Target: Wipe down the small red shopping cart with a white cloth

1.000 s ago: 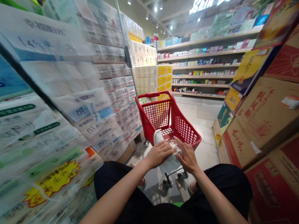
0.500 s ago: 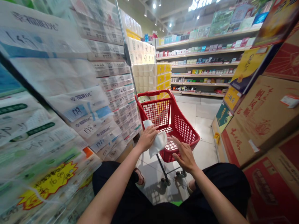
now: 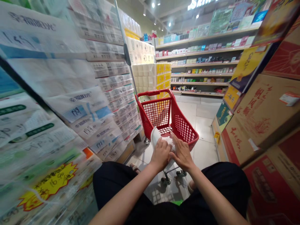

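A thin white cloth or wipe [image 3: 155, 136] is bunched under my left hand [image 3: 160, 153], whose fingers are curled over it. Part of it sticks up beyond my fingers, and the rest is covered by my hands. My right hand [image 3: 182, 154] lies against the right side of the cloth, fingers stretched out and thumb close to my left hand. Both hands are over the near edge of a red plastic shopping cart [image 3: 184, 129] with lattice walls. The cart's near rim is partly hidden behind my hands.
Tall stacks of wrapped tissue packs [image 3: 79, 103] rise close on the left. Cardboard cartons [image 3: 262, 106] are piled on the right. Shelves of small goods [image 3: 199, 64] stand beyond the tiled floor [image 3: 206, 115]. The cart's wheels [image 3: 166, 180] are between my feet.
My left hand has moved right and down with the white cloth. My right hand has shifted slightly left, so the two hands now meet at the cloth.
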A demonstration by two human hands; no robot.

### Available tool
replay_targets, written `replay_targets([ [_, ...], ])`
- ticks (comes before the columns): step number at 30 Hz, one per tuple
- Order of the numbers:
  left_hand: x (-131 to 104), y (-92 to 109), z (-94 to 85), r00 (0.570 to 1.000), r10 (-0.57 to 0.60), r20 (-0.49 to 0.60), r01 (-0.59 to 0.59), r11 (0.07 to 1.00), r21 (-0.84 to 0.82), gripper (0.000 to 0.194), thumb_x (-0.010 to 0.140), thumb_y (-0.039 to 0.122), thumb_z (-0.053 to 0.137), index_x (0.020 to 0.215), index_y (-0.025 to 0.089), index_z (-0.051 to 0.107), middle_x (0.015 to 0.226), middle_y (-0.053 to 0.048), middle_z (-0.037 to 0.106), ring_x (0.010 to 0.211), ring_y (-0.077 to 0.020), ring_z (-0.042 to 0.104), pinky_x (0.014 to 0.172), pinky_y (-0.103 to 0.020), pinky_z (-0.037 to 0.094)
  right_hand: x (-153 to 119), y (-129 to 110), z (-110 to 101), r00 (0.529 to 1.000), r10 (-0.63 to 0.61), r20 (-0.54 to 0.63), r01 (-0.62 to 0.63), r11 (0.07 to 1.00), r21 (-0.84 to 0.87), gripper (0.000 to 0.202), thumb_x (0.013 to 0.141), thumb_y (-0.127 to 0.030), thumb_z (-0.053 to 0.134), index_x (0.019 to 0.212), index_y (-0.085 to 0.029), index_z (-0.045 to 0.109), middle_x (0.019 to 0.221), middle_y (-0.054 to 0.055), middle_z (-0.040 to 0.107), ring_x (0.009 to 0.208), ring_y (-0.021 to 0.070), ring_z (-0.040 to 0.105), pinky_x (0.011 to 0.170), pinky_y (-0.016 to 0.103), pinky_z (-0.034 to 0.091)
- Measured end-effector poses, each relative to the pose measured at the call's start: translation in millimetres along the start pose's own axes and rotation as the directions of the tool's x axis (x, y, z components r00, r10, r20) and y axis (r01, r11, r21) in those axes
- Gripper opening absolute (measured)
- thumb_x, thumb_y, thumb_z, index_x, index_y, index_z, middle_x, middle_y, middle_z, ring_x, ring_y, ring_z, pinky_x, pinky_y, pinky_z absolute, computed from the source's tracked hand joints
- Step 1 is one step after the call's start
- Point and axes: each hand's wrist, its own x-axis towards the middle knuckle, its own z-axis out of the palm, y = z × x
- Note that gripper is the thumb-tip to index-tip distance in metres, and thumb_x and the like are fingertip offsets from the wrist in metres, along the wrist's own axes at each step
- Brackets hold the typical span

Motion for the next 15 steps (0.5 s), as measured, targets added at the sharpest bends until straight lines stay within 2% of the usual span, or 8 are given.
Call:
replay_targets([
  [5,5,6,5.1,0.999,0.022,0.031,-0.025,0.995,0.095,0.021,0.095,0.027,0.046,0.109,0.018,0.059,0.097,-0.007,0.059,0.097,-0.0230,0.054,0.105,-0.043,0.038,-1,-4,3,1.000,-0.003,-0.002,0.003,1.000,-0.012,0.076,0.095,-0.057,0.025,0.156,-0.020,-0.001,0.159,0.010,0.023,0.136,0.0263,0.036,0.100,0.043,0.035],
  [10,11,-5,6.4,0.996,0.078,0.036,-0.079,0.996,0.028,0.020,0.097,0.032,0.045,0.100,0.019,0.060,0.092,-0.005,0.062,0.090,-0.0213,0.054,0.095,-0.040,0.042,0,-1,-2,0.999,-0.030,0.040,0.030,1.000,0.007,0.074,0.096,-0.056,0.026,0.156,-0.020,0.002,0.157,0.011,0.029,0.136,0.0249,0.037,0.101,0.042,0.035],
  [13,8,-14,5.6,0.990,0.137,0.044,-0.136,0.990,-0.026,0.022,0.097,0.036,0.045,0.100,0.019,0.060,0.093,-0.005,0.062,0.092,-0.0211,0.053,0.094,-0.039,0.042,-1,14,-13,0.990,-0.101,0.099,0.099,0.995,0.020,0.063,0.098,-0.049,0.030,0.154,-0.023,0.017,0.148,0.009,0.044,0.129,0.0227,0.044,0.099,0.039,0.035],
  [15,5,-20,2.2,0.986,0.155,0.054,-0.152,0.987,-0.043,0.026,0.098,0.038,0.043,0.098,0.019,0.060,0.092,-0.005,0.061,0.094,-0.0211,0.053,0.095,-0.039,0.042,-2,27,-21,0.991,-0.099,0.091,0.101,0.995,-0.020,0.048,0.100,-0.043,0.031,0.143,-0.025,0.040,0.131,0.008,0.058,0.118,0.0224,0.051,0.096,0.039,0.035],
])
